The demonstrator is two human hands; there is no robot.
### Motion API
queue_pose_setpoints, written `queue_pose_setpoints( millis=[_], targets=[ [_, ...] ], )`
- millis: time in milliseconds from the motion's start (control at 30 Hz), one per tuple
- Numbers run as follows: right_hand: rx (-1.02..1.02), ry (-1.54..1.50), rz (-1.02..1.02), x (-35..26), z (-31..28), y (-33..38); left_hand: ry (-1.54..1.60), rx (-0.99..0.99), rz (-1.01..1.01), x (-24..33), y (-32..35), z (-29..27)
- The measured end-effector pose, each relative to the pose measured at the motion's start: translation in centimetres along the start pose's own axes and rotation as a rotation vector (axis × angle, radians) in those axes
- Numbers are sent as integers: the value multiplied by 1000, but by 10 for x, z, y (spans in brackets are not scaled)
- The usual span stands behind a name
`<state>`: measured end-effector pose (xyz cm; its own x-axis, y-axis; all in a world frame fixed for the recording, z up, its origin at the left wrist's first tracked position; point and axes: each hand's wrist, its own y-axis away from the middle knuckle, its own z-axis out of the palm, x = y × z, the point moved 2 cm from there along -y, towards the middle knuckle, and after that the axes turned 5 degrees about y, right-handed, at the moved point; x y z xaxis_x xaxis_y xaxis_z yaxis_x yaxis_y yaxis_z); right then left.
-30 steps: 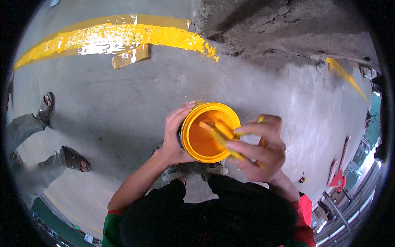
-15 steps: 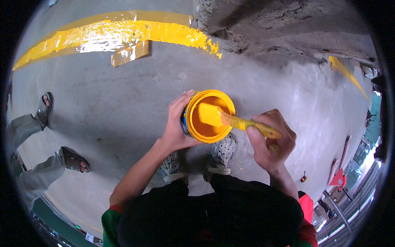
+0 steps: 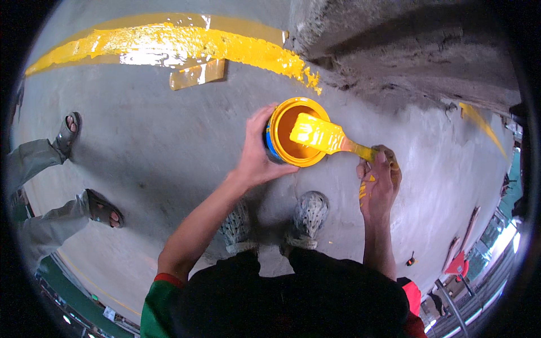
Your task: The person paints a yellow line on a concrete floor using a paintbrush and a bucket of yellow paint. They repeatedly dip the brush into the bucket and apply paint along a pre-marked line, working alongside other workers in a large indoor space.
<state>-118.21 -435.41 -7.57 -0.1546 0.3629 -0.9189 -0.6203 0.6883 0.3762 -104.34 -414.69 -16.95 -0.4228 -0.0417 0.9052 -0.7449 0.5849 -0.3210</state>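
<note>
My left hand [image 3: 258,149] is wrapped round the left side of a round paint can [image 3: 276,145], which has a yellow rim and orange-yellow paint inside. Between the fingers and thumb of my right hand [image 3: 381,180] is the handle of a paintbrush [image 3: 324,134]. Its bristles, thickly coated in bright yellow, lie over the can's opening, and the brush crosses the right part of the rim. Yellow smears mark the right palm. Whether the bristles touch the rim, I cannot tell.
A wet yellow stripe [image 3: 186,42] runs along the concrete floor, edged by brown tape. A loose tape piece [image 3: 197,75] lies beside it. Rough stone [image 3: 406,45] rises at the far right. Another person's sandalled foot [image 3: 104,209] stands at the left. A tape measure [image 3: 411,260] lies at right.
Both hands and the can have moved farther from me. The brush has turned, showing its coated flat side, and its bristles have come up out of the can. My right wrist has rotated.
</note>
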Motion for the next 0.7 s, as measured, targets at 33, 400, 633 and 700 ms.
queue_pose_setpoints(
  millis=[33, 400, 633, 700],
  targets=[
    [-15, -7, 7, 3, 1, -2, -14, 6, 11, -4, -6, 1],
    [73, 95, -260, 8, 9, -34, 12, 218, -94, -29, 9, -20],
    [105, 868, -519, 52, 49, -64, -272, 142, -199, -1, 53, -59],
    [39, 1086, -700, 53, 54, -63, -239, 163, -205, 15, 63, -64]
  ],
)
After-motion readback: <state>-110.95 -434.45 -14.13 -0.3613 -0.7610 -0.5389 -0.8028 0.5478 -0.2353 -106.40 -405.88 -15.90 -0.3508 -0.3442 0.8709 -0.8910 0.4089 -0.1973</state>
